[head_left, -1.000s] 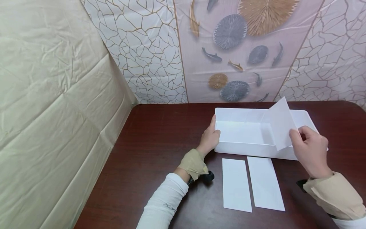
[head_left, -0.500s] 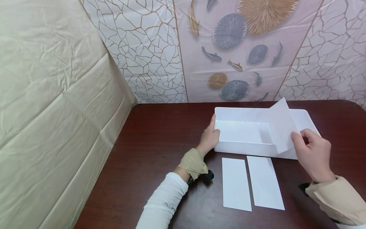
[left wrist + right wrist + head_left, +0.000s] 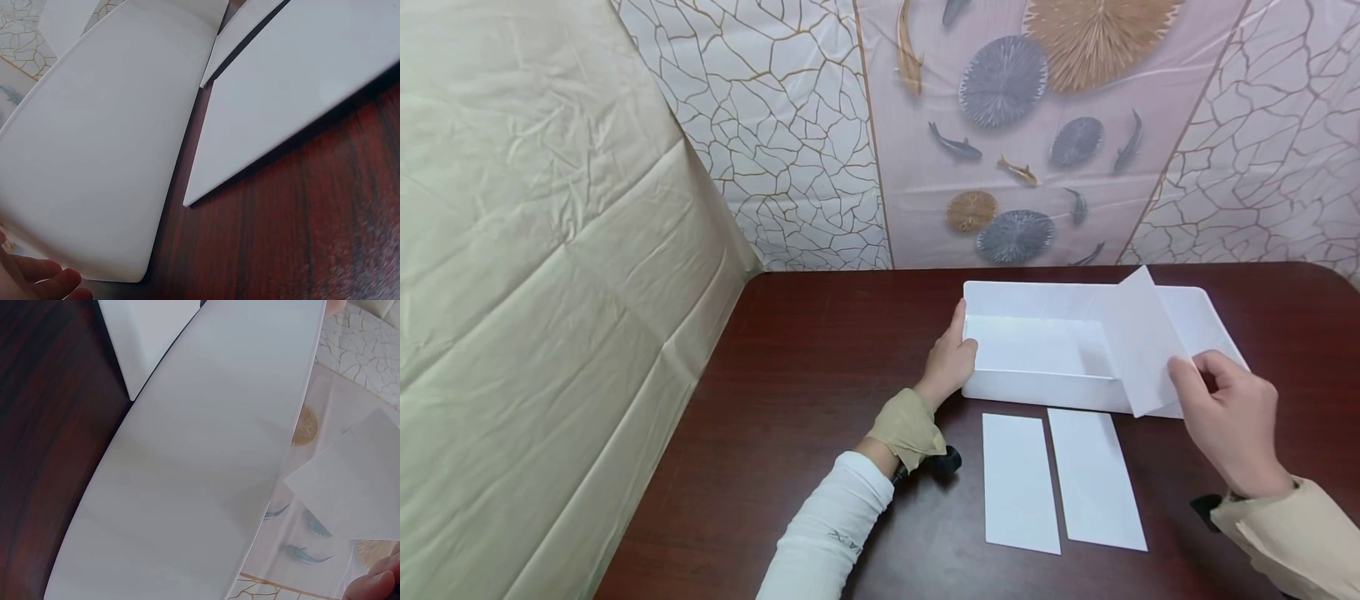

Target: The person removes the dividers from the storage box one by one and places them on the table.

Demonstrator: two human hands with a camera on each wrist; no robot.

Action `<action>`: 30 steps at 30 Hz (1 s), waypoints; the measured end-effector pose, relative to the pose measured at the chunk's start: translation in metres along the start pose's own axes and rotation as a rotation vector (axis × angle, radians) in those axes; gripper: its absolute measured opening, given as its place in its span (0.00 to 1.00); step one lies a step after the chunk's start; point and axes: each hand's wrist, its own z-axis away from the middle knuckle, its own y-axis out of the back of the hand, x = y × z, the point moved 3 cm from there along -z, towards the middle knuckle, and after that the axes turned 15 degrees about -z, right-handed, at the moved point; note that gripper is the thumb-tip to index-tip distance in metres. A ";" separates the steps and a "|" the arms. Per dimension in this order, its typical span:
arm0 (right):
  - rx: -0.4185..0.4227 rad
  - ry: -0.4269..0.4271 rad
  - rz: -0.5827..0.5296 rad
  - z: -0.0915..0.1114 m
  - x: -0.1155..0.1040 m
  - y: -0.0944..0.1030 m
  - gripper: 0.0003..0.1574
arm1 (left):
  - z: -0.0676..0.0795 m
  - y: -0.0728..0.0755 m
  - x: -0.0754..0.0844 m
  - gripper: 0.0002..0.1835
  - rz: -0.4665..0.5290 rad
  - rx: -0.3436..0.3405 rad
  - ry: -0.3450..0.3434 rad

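White card [image 3: 1146, 346] | head: right hand [image 3: 1232, 421] pinches it | right wrist: grip cropped

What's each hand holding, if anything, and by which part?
The right hand pinches a white panel by its right corner; the left hand grips the white tray at its left end.

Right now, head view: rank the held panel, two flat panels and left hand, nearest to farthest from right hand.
1. Held panel: in the right hand.
2. Right flat panel: left of that hand.
3. Left flat panel: farther left.
4. Left hand: at left end of box.
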 end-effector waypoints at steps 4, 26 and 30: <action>0.000 -0.002 -0.007 0.002 -0.001 0.001 0.20 | 0.000 0.000 0.000 0.35 0.001 0.004 -0.006; 0.024 0.037 -0.024 0.011 -0.012 0.007 0.19 | 0.000 0.000 0.000 0.35 -0.006 0.004 0.017; 0.032 0.050 -0.038 0.013 -0.014 0.008 0.19 | 0.000 0.000 0.000 0.35 -0.012 0.007 0.013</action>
